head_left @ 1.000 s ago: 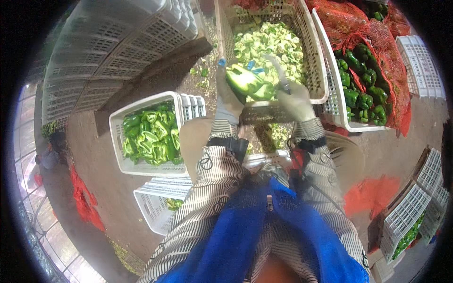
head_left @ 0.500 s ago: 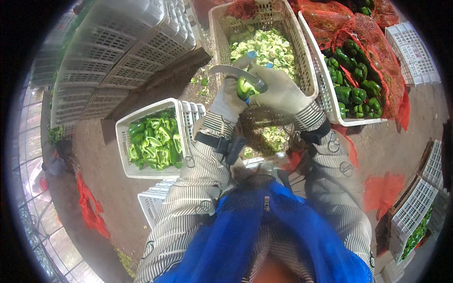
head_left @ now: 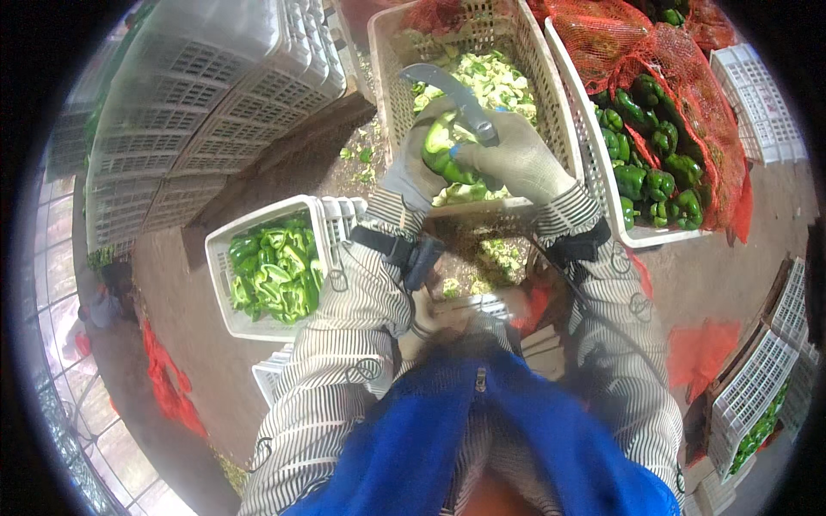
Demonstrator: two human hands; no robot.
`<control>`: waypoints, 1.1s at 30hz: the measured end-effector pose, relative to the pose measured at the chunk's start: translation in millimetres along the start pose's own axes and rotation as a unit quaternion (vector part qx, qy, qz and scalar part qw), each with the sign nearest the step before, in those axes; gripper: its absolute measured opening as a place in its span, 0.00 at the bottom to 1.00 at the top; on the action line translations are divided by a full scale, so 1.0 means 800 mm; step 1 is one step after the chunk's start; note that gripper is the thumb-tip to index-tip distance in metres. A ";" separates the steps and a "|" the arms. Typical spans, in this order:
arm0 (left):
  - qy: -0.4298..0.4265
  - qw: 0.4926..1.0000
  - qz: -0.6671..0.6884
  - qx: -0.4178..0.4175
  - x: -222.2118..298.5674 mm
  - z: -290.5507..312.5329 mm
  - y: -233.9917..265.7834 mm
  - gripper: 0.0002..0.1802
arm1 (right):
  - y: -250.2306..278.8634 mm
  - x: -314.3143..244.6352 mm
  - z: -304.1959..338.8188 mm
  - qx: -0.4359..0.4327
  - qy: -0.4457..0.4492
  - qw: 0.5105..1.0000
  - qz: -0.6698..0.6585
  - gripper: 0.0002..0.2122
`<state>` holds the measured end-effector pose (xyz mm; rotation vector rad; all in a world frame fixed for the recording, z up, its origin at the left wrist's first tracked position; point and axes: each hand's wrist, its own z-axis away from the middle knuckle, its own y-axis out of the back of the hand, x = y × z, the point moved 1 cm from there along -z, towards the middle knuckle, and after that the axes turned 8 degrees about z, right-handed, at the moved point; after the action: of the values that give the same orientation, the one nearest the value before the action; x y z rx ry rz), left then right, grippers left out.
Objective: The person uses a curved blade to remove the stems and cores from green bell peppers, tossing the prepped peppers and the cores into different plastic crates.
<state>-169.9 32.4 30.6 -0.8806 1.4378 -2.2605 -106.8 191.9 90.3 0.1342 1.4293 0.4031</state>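
My gloved left hand (head_left: pixel 416 163) is closed round a cut green bell pepper (head_left: pixel 444 159), its pale inside showing. In my gloved right hand (head_left: pixel 518 156) is a curved knife (head_left: pixel 460 96); its blade points up and to the left above the pepper. The right fingertips reach to the pepper, and a bit of blue shows at them. Both hands are over the near end of a white crate (head_left: pixel 391 43) holding pale green pepper scraps (head_left: pixel 490 77). The knife's handle is mostly hidden in my grip.
A white crate (head_left: pixel 222 297) of cut green peppers (head_left: pixel 275 271) stands at left. On the right, another crate (head_left: pixel 594 163) holds whole peppers (head_left: pixel 658 185) in red net sacks (head_left: pixel 594 39). Stacked white crates (head_left: pixel 215 86) rise at far left. Scraps litter the floor.
The pepper has opened up, showing more of its pale inside. The knife blade has swung from nearly level to a steeper slant and sits higher, nearer the scraps.
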 end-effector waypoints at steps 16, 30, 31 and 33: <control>-0.272 0.852 -0.446 0.023 0.016 -0.019 -0.004 0.30 | -0.009 -0.005 -0.026 0.020 -0.037 0.998 -0.048 0.15; -0.115 0.984 -0.119 0.067 -0.010 0.023 -0.030 0.27 | -0.011 0.005 -0.030 0.166 0.063 0.973 0.147 0.11; -0.108 0.989 -0.089 0.052 -0.009 0.023 -0.028 0.28 | -0.003 0.007 -0.030 0.207 0.040 0.975 0.072 0.10; -0.080 0.995 -0.029 0.060 -0.006 0.023 -0.025 0.30 | 0.008 0.009 -0.028 0.279 -0.022 0.959 0.049 0.12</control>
<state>-153.3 31.2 52.5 -1.0518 1.2097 -2.2341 -129.3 197.1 82.6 0.6701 1.4644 0.0648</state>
